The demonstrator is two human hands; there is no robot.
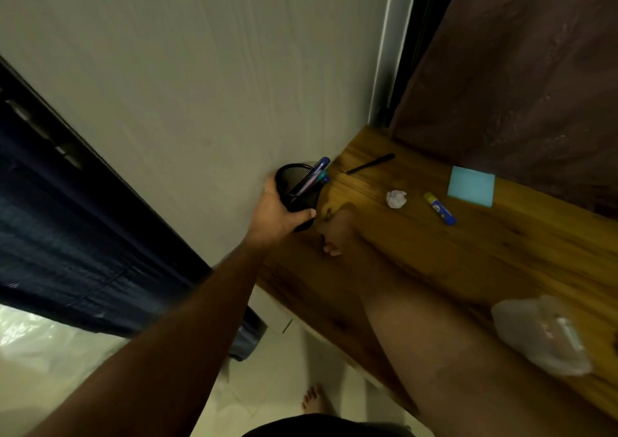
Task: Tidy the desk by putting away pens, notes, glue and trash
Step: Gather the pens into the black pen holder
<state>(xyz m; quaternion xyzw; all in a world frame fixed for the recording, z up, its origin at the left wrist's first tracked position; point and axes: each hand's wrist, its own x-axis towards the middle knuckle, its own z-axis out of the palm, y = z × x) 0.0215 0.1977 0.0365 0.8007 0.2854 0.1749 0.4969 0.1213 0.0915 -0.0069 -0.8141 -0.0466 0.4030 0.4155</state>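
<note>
The left hand point(279, 211) is gripping a black mesh pen cup point(299, 191), its fingers wrapped round the far side and the thumb lying across the near wall, at the left end of the wooden desk point(501, 252) hard by the pale wall point(200, 68). The cup is tilting, its open mouth facing toward 11 o'clock. Inside it the pens point(311, 177) are leaning with their long axes running from 7 o'clock up to 1 o'clock, the blue caps sticking out past the rim on the 1 o'clock side. The right hand point(336, 234) is resting on the desk just at 4 o'clock of the cup, its fingers curling downward and loosely closed; it is blurred and dim, so I cannot tell whether it is holding anything or touching the cup. A black pen point(370, 163) is lying loose on the desk at 2 o'clock of the cup, its long axis running from 8 o'clock to 2 o'clock, the thin tip toward the cup. A crumpled paper ball point(396, 199) is sitting at 3 o'clock of the cup, well apart. Beside it a glue stick point(439, 208) is lying flat, yellow cap pointing to 10 o'clock, blue body toward 4 o'clock. A pad of blue sticky notes point(471, 186) is lying flat beyond the glue, near the brown curtain point(518, 85). A crumpled clear plastic bag point(541, 334) is lying on the near right part of the desk.
</note>
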